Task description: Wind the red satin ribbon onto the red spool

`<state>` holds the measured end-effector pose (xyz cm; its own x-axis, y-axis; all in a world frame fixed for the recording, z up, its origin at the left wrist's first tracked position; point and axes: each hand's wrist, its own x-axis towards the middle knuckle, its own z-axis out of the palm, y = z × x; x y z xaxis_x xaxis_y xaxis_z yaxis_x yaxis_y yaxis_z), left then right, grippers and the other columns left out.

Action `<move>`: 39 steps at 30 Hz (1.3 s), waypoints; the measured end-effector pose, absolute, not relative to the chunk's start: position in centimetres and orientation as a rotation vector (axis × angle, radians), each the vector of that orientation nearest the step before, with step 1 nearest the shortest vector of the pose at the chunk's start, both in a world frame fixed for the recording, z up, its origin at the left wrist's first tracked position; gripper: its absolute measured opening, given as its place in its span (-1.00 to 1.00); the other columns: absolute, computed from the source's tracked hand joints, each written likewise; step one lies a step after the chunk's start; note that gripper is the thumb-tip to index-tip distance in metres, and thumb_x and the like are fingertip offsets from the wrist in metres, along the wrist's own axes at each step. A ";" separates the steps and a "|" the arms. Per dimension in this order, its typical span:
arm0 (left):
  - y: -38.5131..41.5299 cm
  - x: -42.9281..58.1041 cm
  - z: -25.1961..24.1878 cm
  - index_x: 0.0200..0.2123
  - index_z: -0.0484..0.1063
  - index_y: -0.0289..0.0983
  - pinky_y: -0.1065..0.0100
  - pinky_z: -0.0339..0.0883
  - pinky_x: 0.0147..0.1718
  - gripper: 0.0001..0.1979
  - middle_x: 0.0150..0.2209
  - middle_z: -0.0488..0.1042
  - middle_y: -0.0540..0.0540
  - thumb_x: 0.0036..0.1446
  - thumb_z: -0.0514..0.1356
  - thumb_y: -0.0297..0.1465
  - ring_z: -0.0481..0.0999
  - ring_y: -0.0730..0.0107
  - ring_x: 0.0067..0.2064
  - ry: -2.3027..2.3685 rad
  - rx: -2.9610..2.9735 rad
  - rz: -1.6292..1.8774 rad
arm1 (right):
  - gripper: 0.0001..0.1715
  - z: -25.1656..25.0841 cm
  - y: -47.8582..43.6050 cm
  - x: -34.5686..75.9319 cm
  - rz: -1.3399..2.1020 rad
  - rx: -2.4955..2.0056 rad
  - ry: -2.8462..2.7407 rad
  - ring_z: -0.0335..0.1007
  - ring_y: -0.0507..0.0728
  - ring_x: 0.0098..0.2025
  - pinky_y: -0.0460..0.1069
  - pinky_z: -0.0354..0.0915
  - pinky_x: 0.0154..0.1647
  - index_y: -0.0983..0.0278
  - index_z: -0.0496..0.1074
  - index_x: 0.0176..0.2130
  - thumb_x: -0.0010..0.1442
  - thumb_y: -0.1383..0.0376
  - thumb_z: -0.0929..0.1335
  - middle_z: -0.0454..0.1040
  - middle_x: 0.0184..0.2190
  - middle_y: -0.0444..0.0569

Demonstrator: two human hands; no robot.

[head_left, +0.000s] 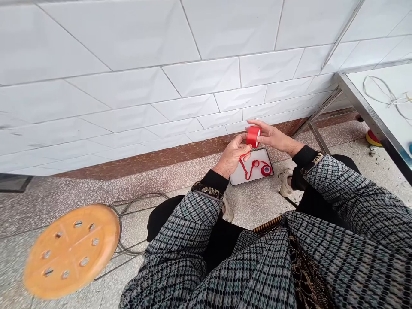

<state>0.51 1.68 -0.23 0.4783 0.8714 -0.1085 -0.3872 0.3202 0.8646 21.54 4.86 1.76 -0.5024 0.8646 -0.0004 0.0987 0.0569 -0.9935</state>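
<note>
Speckled floor (251, 207) bears an orange stool (72, 249) left of the red roll (253, 137).

A wide, pale-cored red roll (252, 136) sits in both hands (234, 155) above loose red ribbon (247, 175).

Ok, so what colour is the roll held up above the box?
The roll is bright red, seen best in the head view.
</note>
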 end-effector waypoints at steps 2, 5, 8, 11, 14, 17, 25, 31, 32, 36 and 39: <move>1.5 0.4 -0.2 -0.03 0.45 -0.25 0.40 0.05 -0.53 -0.51 -0.48 0.43 0.12 0.02 0.52 -0.29 0.25 0.61 -0.60 0.638 0.889 0.857 | -0.44 2.2 5.6 22.5 1.179 -0.980 -2.034 0.38 0.29 0.10 0.27 0.34 0.26 0.18 0.51 0.19 0.20 0.22 0.50 0.56 0.04 0.07; 1.1 0.6 0.0 -0.03 0.46 -0.26 0.40 0.07 -0.52 -0.51 -0.43 0.47 0.08 0.02 0.53 -0.31 0.28 0.60 -0.58 0.646 0.872 0.830 | -0.54 2.6 6.3 23.4 0.878 -1.004 -2.261 0.38 0.26 -0.03 0.18 0.35 0.14 0.28 0.55 0.06 0.15 0.30 0.48 0.57 -0.11 0.08; 0.9 1.1 0.2 -0.06 0.47 -0.26 0.40 0.14 -0.47 -0.58 -0.43 0.48 0.08 0.07 0.50 -0.31 0.29 0.60 -0.56 0.687 0.832 0.923 | -0.53 2.8 6.4 23.7 0.861 -1.075 -2.255 0.37 0.15 -0.21 0.06 0.32 -0.06 0.33 0.53 0.04 0.11 0.35 0.43 0.56 -0.22 0.00; 1.0 1.3 0.4 -0.22 0.48 -0.28 0.40 0.14 -0.45 -0.66 -0.49 0.41 0.10 0.07 0.51 -0.28 0.27 0.61 -0.55 0.722 0.794 1.002 | -0.50 2.8 6.5 23.8 0.877 -1.165 -2.181 0.34 0.11 -0.29 0.02 0.27 -0.15 0.36 0.52 0.04 0.08 0.35 0.41 0.53 -0.30 -0.06; 1.3 1.1 0.4 -0.35 0.48 -0.29 0.40 0.20 -0.41 -0.67 -0.56 0.35 0.10 0.03 0.54 -0.28 0.30 0.59 -0.52 0.705 0.770 0.974 | -0.45 2.7 6.7 24.0 0.869 -1.239 -2.129 0.33 0.10 -0.31 0.01 0.27 -0.18 0.39 0.52 0.05 0.04 0.34 0.40 0.52 -0.31 -0.06; 1.4 1.0 0.2 -0.40 0.47 -0.27 0.41 0.26 -0.36 -0.68 -0.53 0.39 0.07 -0.02 0.55 -0.30 0.38 0.54 -0.46 0.686 0.701 1.004 | -0.42 2.7 6.9 24.1 0.882 -1.271 -2.095 0.32 0.09 -0.32 0.01 0.29 -0.18 0.40 0.53 0.06 0.01 0.34 0.39 0.53 -0.32 -0.06; 1.0 2.1 -0.5 -0.49 0.45 -0.26 0.37 0.30 -0.32 -0.67 -0.59 0.29 0.07 0.00 0.54 -0.30 0.37 0.49 -0.44 0.601 0.647 0.994 | -0.38 2.5 6.7 23.8 0.930 -1.254 -1.986 0.35 0.09 -0.32 0.01 0.34 -0.19 0.36 0.51 0.08 -0.01 0.31 0.39 0.54 -0.29 -0.07; 1.0 2.4 -0.2 -0.42 0.60 -0.27 0.38 0.32 -0.27 -0.73 -0.43 0.56 -0.02 -0.07 0.57 -0.28 0.42 0.49 -0.38 0.710 0.793 1.013 | -0.36 1.6 6.7 23.8 0.908 -1.224 -1.896 0.35 0.09 -0.33 0.02 0.38 -0.19 0.30 0.45 0.16 0.07 0.26 0.42 0.54 -0.24 -0.08; 1.0 2.4 -0.2 -0.43 0.60 -0.27 0.37 0.32 -0.25 -0.72 -0.42 0.57 -0.03 -0.08 0.57 -0.26 0.44 0.47 -0.36 0.734 0.808 1.016 | -0.37 1.5 6.7 23.8 0.921 -1.215 -1.883 0.36 0.10 -0.31 0.04 0.39 -0.17 0.29 0.44 0.15 0.08 0.26 0.43 0.55 -0.22 -0.07; 1.2 2.2 -0.4 -0.46 0.61 -0.28 0.37 0.27 -0.29 -0.69 -0.43 0.57 -0.03 -0.09 0.56 -0.19 0.40 0.48 -0.38 0.783 0.853 1.064 | -0.47 1.8 6.3 23.5 1.107 -1.165 -1.789 0.42 0.14 -0.23 0.06 0.44 -0.11 0.26 0.43 0.09 0.13 0.20 0.44 0.56 -0.17 -0.03; 1.3 2.1 -0.4 -0.44 0.63 -0.28 0.38 0.23 -0.33 -0.69 -0.45 0.56 -0.04 -0.06 0.54 -0.17 0.36 0.50 -0.41 0.783 0.864 1.100 | -0.51 2.3 5.9 23.2 1.222 -1.152 -1.710 0.42 0.13 -0.22 0.05 0.44 -0.12 0.25 0.42 0.03 0.12 0.18 0.46 0.55 -0.17 -0.04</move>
<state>2.14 1.26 -0.41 0.2679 0.9576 -0.1064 -0.4138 0.2141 0.8848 23.19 5.94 2.26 -0.3342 0.9407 0.0588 0.2490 0.1483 -0.9571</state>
